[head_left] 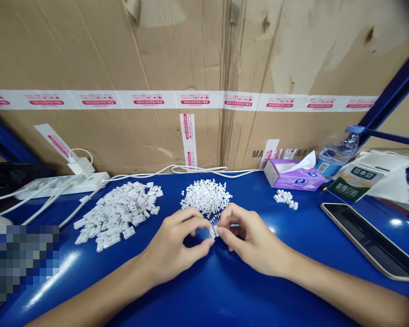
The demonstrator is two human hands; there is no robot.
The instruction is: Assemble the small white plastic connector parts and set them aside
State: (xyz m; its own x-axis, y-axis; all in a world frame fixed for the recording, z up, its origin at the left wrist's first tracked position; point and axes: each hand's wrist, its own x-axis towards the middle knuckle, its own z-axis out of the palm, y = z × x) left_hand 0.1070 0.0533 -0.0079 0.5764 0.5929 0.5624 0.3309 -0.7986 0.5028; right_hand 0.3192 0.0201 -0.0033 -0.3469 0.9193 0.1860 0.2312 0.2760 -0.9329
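Observation:
Between my two hands, just above the blue tabletop, is a small white plastic piece with dark slots (212, 232). The thumb and index finger of my left hand (172, 243) pinch it from the left. My right hand (254, 236) has its thumb and fingertips closed at the piece's right side; whether they hold a second small part is hidden. Right behind my fingers lies a pile of tiny white plastic parts (206, 196). Further left spreads a heap of flat white slotted pieces (122, 211). A small cluster of white pieces (285, 199) lies to the right.
A purple tissue pack (295, 175), a water bottle (339, 150) and a green-and-white carton (357, 179) stand at the back right. In front of them lies a phone (375, 240). A power strip (64, 184) with white cables sits back left. Cardboard (150, 54) walls the rear.

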